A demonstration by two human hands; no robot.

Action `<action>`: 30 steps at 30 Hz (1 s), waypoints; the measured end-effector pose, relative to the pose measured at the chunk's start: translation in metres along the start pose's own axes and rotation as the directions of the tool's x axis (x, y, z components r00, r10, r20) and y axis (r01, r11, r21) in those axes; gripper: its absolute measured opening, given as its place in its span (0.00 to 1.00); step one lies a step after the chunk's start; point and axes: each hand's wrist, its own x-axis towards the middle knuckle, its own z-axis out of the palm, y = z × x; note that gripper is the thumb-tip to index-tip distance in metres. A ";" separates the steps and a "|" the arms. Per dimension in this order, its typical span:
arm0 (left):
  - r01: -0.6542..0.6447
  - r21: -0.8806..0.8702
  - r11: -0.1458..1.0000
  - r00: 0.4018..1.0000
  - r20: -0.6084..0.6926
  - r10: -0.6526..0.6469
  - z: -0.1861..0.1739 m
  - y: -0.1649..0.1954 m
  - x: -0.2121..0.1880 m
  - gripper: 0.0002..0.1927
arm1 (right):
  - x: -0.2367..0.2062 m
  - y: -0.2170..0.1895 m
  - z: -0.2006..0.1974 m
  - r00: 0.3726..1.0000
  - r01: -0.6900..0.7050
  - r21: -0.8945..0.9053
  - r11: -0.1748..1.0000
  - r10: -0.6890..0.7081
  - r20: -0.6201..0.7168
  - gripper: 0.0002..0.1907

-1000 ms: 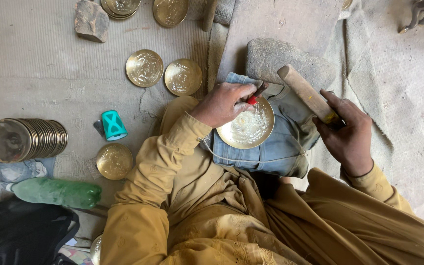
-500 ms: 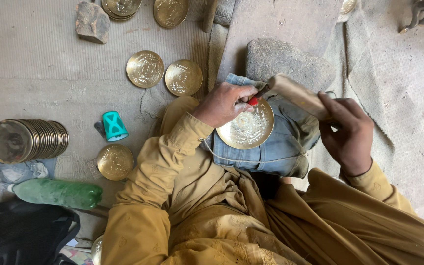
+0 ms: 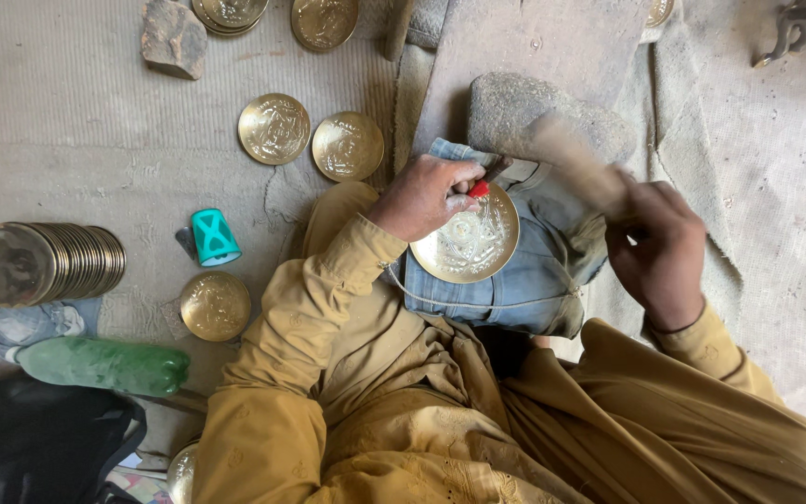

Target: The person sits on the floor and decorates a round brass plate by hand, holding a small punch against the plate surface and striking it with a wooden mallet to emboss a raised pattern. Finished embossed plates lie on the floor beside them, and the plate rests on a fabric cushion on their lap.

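Note:
A round brass plate (image 3: 473, 250) with an engraved pattern rests on a folded piece of blue denim (image 3: 538, 280) over my lap. My left hand (image 3: 426, 196) is shut on a small chisel with a red band (image 3: 480, 188), its tip set on the plate's upper edge. My right hand (image 3: 657, 250) grips a wooden mallet (image 3: 578, 166), which is blurred in motion above and to the right of the chisel.
Two engraved brass plates (image 3: 274, 129) (image 3: 348, 146) lie on the mat ahead, another (image 3: 215, 305) at left. A stack of plates (image 3: 44, 263) lies on its side far left. A teal cup (image 3: 214, 236), a green bottle (image 3: 104, 365), a stone (image 3: 173, 35) and a grey rock (image 3: 515, 107) are about.
The mallet in my right hand swung in toward the chisel and has lifted back a little, now blurred. My left hand and the plate stayed put.

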 end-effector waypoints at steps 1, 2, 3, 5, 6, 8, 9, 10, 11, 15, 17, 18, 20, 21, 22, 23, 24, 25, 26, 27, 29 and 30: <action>0.018 -0.019 1.000 1.000 0.012 -0.018 0.000 -0.001 0.000 0.19 | 0.000 0.000 0.000 0.998 0.000 -0.113 0.994 0.007 0.065 0.26; 0.036 -0.036 0.999 0.999 0.027 -0.035 -0.001 -0.001 0.000 0.19 | 0.001 0.000 0.000 1.000 -0.018 -0.025 1.000 0.019 0.009 0.25; 0.059 -0.038 0.998 0.997 0.041 -0.057 -0.001 -0.001 -0.001 0.18 | 0.002 -0.001 0.000 0.998 -0.035 0.065 0.997 0.038 -0.047 0.24; 0.107 -0.045 0.993 0.992 0.065 -0.104 0.000 0.000 -0.002 0.15 | 0.004 -0.001 0.000 0.999 -0.022 0.054 0.998 0.025 -0.039 0.24; 0.113 -0.042 0.993 0.992 0.054 -0.110 0.000 0.000 -0.003 0.15 | 0.005 -0.002 -0.002 1.000 0.004 -0.045 0.999 -0.003 0.027 0.24; 0.113 -0.027 0.993 0.993 0.031 -0.113 0.001 0.001 -0.003 0.16 | 0.008 -0.004 -0.003 1.000 0.001 -0.027 1.000 0.000 0.015 0.24; 0.100 -0.025 0.995 0.995 0.022 -0.100 0.001 0.002 -0.002 0.16 | 0.009 -0.005 -0.002 0.998 -0.030 0.089 0.996 0.035 -0.057 0.24; 0.089 -0.026 0.996 0.996 0.010 -0.089 0.000 0.002 -0.002 0.17 | 0.011 -0.007 -0.002 0.990 -0.049 0.206 0.977 0.075 -0.120 0.24; 0.083 -0.029 0.996 0.997 -0.002 -0.083 0.000 0.003 -0.002 0.17 | 0.011 -0.007 -0.004 0.998 -0.036 0.128 0.991 0.042 -0.045 0.25; 0.111 -0.022 0.994 0.993 0.034 -0.110 -0.002 0.005 -0.003 0.13 | 0.016 -0.012 -0.007 0.998 -0.035 0.079 0.996 0.039 -0.049 0.27; 0.158 0.004 0.987 0.985 0.066 -0.158 -0.003 0.006 -0.004 0.11 | 0.018 -0.016 -0.008 0.998 -0.028 0.062 0.998 0.032 -0.051 0.26; 0.154 -0.012 0.988 0.987 0.052 -0.154 -0.002 0.006 -0.005 0.11 | 0.018 -0.017 -0.010 1.000 0.002 -0.006 1.000 -0.002 0.016 0.26; 0.133 -0.030 0.991 0.991 0.019 -0.132 -0.002 0.006 -0.005 0.10 | 0.021 -0.021 -0.011 1.000 0.001 0.003 1.000 -0.001 0.008 0.27; 0.118 -0.014 0.993 0.993 0.012 -0.118 -0.002 0.006 -0.005 0.11 | 0.022 -0.023 -0.011 0.998 -0.036 0.080 0.996 0.040 -0.056 0.27; 0.107 -0.001 0.994 0.994 0.002 -0.107 -0.002 0.006 -0.005 0.11 | 0.023 -0.025 -0.011 0.990 -0.066 0.157 0.985 0.084 -0.112 0.28; 0.099 0.009 0.995 0.995 -0.007 -0.099 -0.001 0.005 -0.006 0.11 | 0.024 -0.026 -0.013 0.998 -0.033 0.077 0.996 0.037 -0.048 0.27; 0.103 -0.001 0.995 0.995 -0.011 -0.103 -0.001 0.005 -0.007 0.12 | 0.026 -0.026 -0.014 1.000 0.009 0.000 1.000 -0.009 0.015 0.27; 0.105 -0.007 0.994 0.994 -0.015 -0.105 0.000 0.005 -0.007 0.12 | 0.027 -0.026 -0.014 0.996 0.058 -0.073 0.996 -0.052 0.075 0.27; 0.107 -0.013 0.994 0.994 -0.012 -0.107 0.000 0.004 -0.008 0.13 | 0.028 -0.027 -0.014 1.000 0.015 -0.021 1.000 -0.015 0.013 0.27; 0.132 -0.001 0.991 0.991 0.002 -0.132 0.000 0.004 -0.008 0.12 | 0.029 -0.026 -0.014 0.999 -0.023 0.031 0.999 0.024 -0.046 0.27; 0.191 0.010 0.982 0.981 0.032 -0.191 0.001 0.003 -0.010 0.12 | 0.030 -0.026 -0.013 0.999 -0.009 0.011 1.000 0.010 -0.033 0.26; 0.168 0.015 0.986 0.986 -0.004 -0.168 0.002 0.003 -0.011 0.12 | 0.032 -0.025 -0.013 0.998 0.050 -0.057 0.997 -0.048 0.032 0.26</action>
